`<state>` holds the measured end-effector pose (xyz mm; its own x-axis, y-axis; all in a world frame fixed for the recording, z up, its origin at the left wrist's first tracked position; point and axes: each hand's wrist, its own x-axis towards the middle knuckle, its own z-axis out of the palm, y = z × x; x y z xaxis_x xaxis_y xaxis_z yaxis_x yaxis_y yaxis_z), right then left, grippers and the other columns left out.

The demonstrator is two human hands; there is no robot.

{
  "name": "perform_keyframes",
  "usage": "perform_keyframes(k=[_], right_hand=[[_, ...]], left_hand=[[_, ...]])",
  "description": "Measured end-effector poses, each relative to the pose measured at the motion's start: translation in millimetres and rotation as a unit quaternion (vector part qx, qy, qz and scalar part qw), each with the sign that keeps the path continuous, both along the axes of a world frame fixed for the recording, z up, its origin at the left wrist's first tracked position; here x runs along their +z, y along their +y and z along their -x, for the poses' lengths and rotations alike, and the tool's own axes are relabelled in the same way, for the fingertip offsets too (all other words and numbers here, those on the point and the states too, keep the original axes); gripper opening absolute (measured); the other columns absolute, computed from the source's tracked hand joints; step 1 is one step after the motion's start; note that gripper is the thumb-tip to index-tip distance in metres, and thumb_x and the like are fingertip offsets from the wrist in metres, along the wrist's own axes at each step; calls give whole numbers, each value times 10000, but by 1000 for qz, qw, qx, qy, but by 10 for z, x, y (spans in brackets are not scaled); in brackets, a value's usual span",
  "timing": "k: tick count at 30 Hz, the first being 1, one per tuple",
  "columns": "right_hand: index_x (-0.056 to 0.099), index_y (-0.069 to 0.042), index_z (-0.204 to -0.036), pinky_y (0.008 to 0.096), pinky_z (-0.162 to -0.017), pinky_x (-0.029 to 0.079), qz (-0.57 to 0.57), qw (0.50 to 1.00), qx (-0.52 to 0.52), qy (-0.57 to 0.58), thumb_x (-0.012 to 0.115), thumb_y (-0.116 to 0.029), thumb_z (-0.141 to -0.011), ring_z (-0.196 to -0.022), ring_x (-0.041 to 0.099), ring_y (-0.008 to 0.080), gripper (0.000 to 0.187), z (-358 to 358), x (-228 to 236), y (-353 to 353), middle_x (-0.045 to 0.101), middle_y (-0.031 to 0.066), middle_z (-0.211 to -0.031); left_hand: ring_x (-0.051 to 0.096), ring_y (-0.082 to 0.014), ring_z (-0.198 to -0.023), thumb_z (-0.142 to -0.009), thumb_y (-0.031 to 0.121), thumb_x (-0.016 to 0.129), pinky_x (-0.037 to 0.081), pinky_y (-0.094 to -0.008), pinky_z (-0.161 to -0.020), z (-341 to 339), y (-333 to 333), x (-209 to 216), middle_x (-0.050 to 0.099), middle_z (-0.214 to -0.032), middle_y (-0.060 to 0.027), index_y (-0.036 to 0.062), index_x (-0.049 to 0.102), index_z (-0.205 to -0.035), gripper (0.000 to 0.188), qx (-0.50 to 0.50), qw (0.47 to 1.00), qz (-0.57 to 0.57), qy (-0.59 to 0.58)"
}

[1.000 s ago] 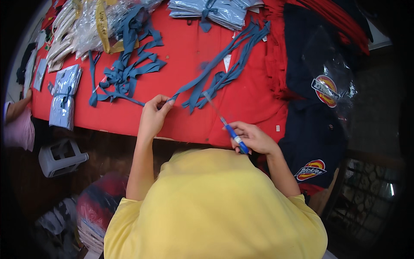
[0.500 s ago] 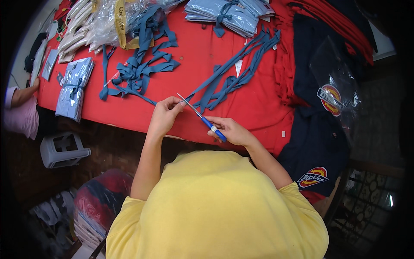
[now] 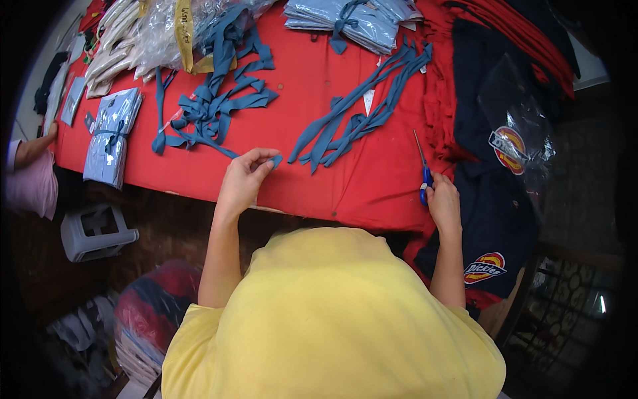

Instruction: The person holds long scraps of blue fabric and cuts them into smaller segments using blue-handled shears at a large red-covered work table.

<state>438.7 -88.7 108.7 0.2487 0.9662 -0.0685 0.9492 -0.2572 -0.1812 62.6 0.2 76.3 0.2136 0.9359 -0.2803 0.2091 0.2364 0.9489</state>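
Note:
My left hand [image 3: 244,181] pinches the end of a blue fabric strip [image 3: 220,149], and a small blue tip shows past the fingertips. That strip runs left into a tangled heap of blue strips [image 3: 216,106]. Away to the right, my right hand [image 3: 444,203] has its fingers on the blue handle of a pair of scissors [image 3: 426,181]. The slim blades point away from me, over the red cloth. Between my hands and farther off, a bunch of cut blue strips [image 3: 362,123] lies loosely side by side.
Red cloth [image 3: 299,86] covers the table. Bagged light-blue shirts tied with blue strips lie left [image 3: 113,136] and far [image 3: 355,23]. Navy garments [image 3: 492,199] hang over the right side. A grey stool [image 3: 100,233] stands left, near another person's arm [image 3: 36,147].
The scissors have moved right with my right hand, away from my left hand. The strips on the right no longer reach my left hand, which has shifted slightly left, still pinching blue fabric.

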Motion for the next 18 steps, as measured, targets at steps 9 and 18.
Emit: perform_keyframes(k=[9,18], right_hand=[[618,-52,-1066,329,-602,457,-145,835,299,439,683,-89,-788,-683,568,201,288,1711,299,654,542,98,-880],[624,-24,-869,240,-500,399,-530,716,380,249,557,-60,-880,-565,506,84,77,1626,1747,1691,592,30,-736]], left_hand=[[615,-135,-791,-862,-11,546,468,-257,-747,-299,-74,503,630,-838,-83,3,467,-1223,369,-41,982,-168,-76],[593,-201,-709,-835,-19,509,468,-297,-658,554,505,332,624,-779,-108,25,602,-1059,247,69,928,-352,100]])
